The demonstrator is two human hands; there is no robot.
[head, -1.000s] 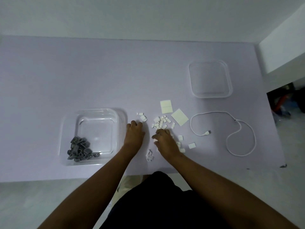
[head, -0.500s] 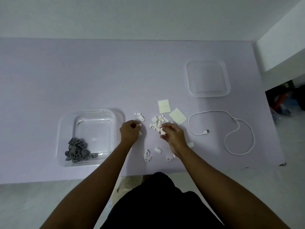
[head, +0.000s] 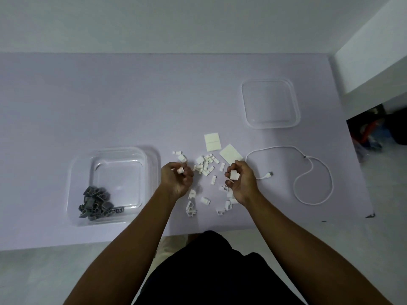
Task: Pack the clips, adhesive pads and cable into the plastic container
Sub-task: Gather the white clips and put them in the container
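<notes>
Table: pale lilac top; carries all items listed below.
Plastic container: clear, square, open; close to the near edge, left of the middle.
Grey clips: heaped inside the plastic container, in its near-left corner.
Left hand: held over the table near the near edge, just right of the plastic container and apart from its wall.
Left fingers: curled inward, tips pinching the left-hand clip, a single white piece.
Right hand: held over the table near the near edge, right of the left hand, apart from it.
Right fingers: curled inward, tips and thumb pinching the right-hand clip, a single white piece.
Loose white clips: scattered on the table between and around both hands; densest cluster just beyond the gap between the hands, further pieces toward the near edge.
Adhesive pads: two flat pale squares, side by side, just beyond the white cluster toward the far edge; second square tilted.
Cable: white, lying in loose loops toward the right edge, plug end pointing at the right hand, near it.
Lid: clear, square, lying flat beyond the cable toward the far-right corner, well apart from the plastic container.
</notes>
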